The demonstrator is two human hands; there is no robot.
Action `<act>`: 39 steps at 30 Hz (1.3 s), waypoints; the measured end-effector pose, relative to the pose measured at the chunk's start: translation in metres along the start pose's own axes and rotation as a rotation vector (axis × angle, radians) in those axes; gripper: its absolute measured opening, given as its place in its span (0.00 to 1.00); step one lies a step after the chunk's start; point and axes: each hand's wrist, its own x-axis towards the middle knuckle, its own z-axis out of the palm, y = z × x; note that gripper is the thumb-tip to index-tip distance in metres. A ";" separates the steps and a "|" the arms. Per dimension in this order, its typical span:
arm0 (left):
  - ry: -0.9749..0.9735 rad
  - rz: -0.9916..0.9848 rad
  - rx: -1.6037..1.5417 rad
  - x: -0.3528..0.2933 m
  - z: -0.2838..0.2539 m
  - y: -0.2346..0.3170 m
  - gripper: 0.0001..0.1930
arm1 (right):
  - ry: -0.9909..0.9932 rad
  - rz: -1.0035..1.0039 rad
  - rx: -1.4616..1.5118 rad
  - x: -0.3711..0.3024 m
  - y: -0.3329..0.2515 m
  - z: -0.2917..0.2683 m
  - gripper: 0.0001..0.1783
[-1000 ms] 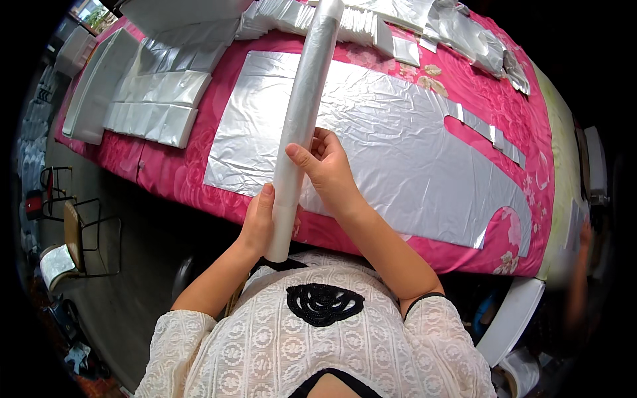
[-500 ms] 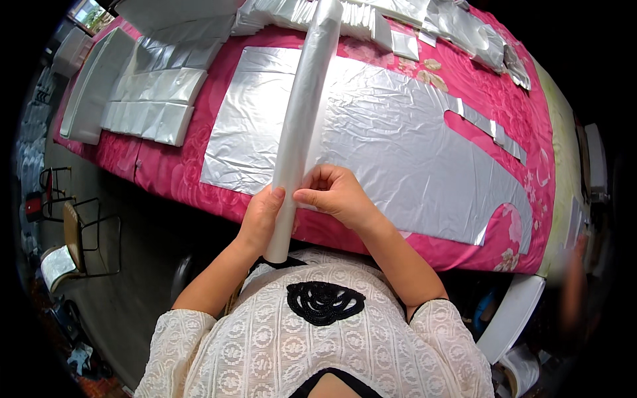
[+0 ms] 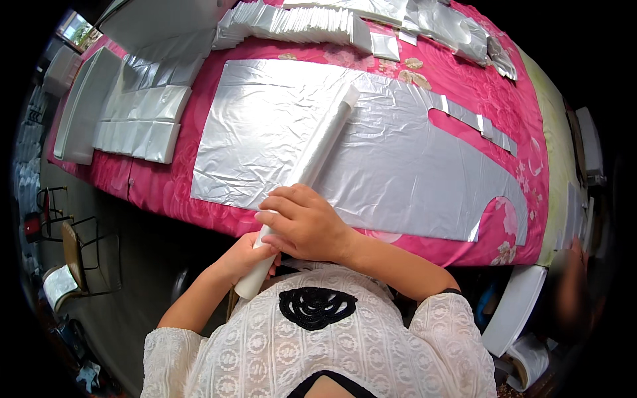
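Silver roll lies slanted across the cut silver sheet on the pink tabletop, its near end past the edge toward us. Our left hand cups that end from below, fingers wrapped about it; our right hand closes over the roll from above. We judge positioning is under way; next calls for steady two-handed guidance.

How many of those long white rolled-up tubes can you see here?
1. The white roll is held in both hands: the left hand grips its near end, the right hand lies over it, and its far end reaches across the silver sheet. Others may lie outside the picture.
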 end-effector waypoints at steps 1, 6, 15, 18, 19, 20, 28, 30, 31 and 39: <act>-0.024 -0.017 0.031 0.000 0.001 -0.003 0.14 | -0.094 -0.104 0.002 -0.005 0.006 0.015 0.16; -0.113 -0.065 -0.015 -0.008 -0.002 -0.008 0.22 | -0.350 -0.096 -0.134 -0.009 0.052 0.002 0.17; -0.273 -0.109 -0.221 -0.009 -0.016 -0.016 0.32 | 0.290 0.680 -0.247 -0.024 0.158 -0.088 0.19; -0.279 -0.110 -0.239 -0.007 -0.018 -0.021 0.33 | 0.190 1.095 0.441 -0.011 0.143 -0.096 0.19; -0.280 -0.115 -0.247 -0.007 -0.018 -0.022 0.33 | 0.097 1.093 0.431 -0.011 0.142 -0.094 0.18; -0.281 -0.121 -0.255 -0.007 -0.018 -0.022 0.33 | 0.004 1.089 0.422 -0.011 0.142 -0.093 0.18; -0.317 -0.134 -0.144 -0.011 -0.030 -0.027 0.35 | 0.160 1.042 0.391 -0.030 0.166 -0.122 0.12; -0.332 -0.206 -0.116 -0.019 -0.044 -0.032 0.33 | 0.247 1.073 0.168 -0.054 0.196 -0.153 0.11; -0.328 -0.229 -0.085 -0.024 -0.051 -0.036 0.32 | 0.345 1.065 0.175 -0.069 0.209 -0.171 0.11; -0.581 -0.270 0.265 -0.028 -0.073 0.000 0.19 | 0.422 0.991 -0.038 -0.119 0.238 -0.238 0.11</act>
